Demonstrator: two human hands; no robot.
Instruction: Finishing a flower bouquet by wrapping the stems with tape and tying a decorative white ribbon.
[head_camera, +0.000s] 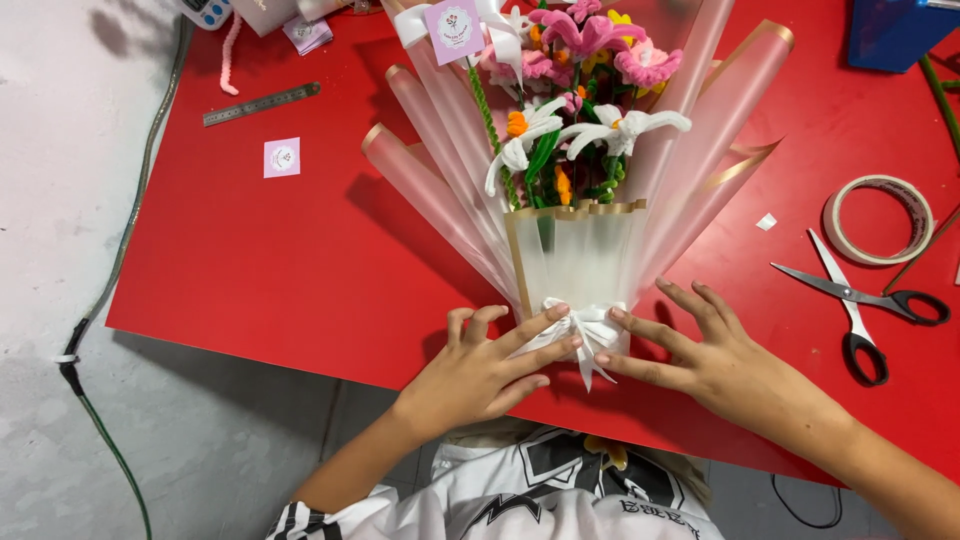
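Note:
A bouquet (580, 150) of pink, white and orange pipe-cleaner flowers lies on the red table (280, 260), wrapped in frosted sheets with gold edges. A white ribbon bow (585, 330) ties its narrow base near the table's front edge. My left hand (480, 370) rests flat on the table with its fingertips touching the bow from the left. From the right, my right hand (700, 355) has its fingers spread and its fingertips on the bow. Neither hand grips anything.
Black-handled scissors (860, 300) and a roll of tape (880, 218) lie to the right. A metal ruler (260, 103) and a small pink sticker (282, 157) sit at the left. A blue box (895, 30) stands at the far right corner. A green cable (110, 440) runs along the floor.

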